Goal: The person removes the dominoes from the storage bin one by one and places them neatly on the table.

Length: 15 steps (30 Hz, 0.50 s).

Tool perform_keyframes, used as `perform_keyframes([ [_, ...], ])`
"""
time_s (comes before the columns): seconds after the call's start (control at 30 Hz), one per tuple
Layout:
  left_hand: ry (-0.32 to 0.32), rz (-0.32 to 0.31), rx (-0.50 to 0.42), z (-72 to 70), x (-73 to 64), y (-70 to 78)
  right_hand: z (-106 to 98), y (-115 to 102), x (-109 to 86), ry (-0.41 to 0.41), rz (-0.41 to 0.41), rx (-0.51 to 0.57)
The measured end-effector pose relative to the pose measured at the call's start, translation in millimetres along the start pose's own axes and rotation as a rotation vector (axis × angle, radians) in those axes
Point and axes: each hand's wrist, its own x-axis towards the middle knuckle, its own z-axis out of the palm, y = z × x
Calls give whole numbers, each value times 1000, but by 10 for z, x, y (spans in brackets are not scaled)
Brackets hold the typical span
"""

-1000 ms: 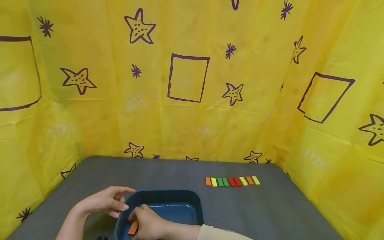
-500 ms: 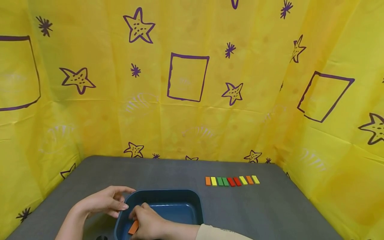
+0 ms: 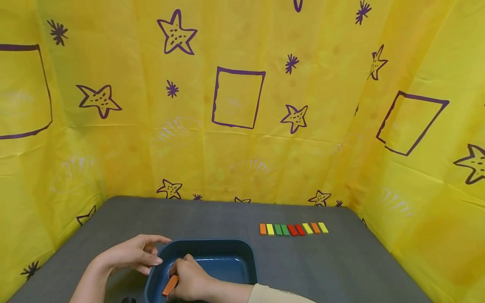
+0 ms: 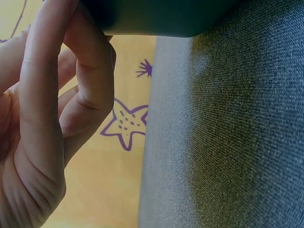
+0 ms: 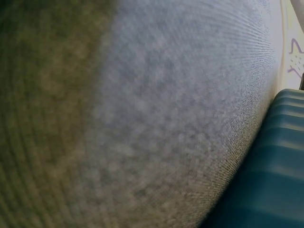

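A dark blue rectangular plastic tub [image 3: 242,248] stands at the front of the table. At its left corner my left hand [image 3: 130,254] holds the rim between thumb and fingers. The left wrist view shows bent fingers [image 4: 88,85] reaching up to the underside of the dark tub [image 4: 152,19]. My right hand [image 3: 193,277] is down inside the tub and pinches an orange block [image 3: 170,285], its lower end pointing left and toward me. Part of the block is hidden by the fingers. In the right wrist view only the tub's ridged outer side [image 5: 266,175] shows, without the hand.
A row of small flat blocks [image 3: 293,229] in orange, yellow, green and red lies at the back right of the grey table [image 3: 322,265]. A yellow curtain [image 3: 242,160] with purple stars encloses the table. A small dark round object [image 3: 129,300] sits at the bottom edge.
My right hand has shifted slightly right and up inside the tub, and the orange block has turned a little with it. My left hand stays at the rim.
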Motion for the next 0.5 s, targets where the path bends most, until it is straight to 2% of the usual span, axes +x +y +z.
perform_keyframes([
  [0.13, -5, 9, -3, 4, 3, -1, -12, 5, 5, 15, -42, -62],
  [0.23, -4, 10, -6, 6, 6, -3, -39, 11, 2, 13, -48, -38],
  [0.37, -2, 1, 1, 3, 7, 3, -84, 13, -8, 10, -19, 80],
  [0.5, 0, -11, 6, -6, 9, 21, -128, 0, -17, 24, 47, 271],
])
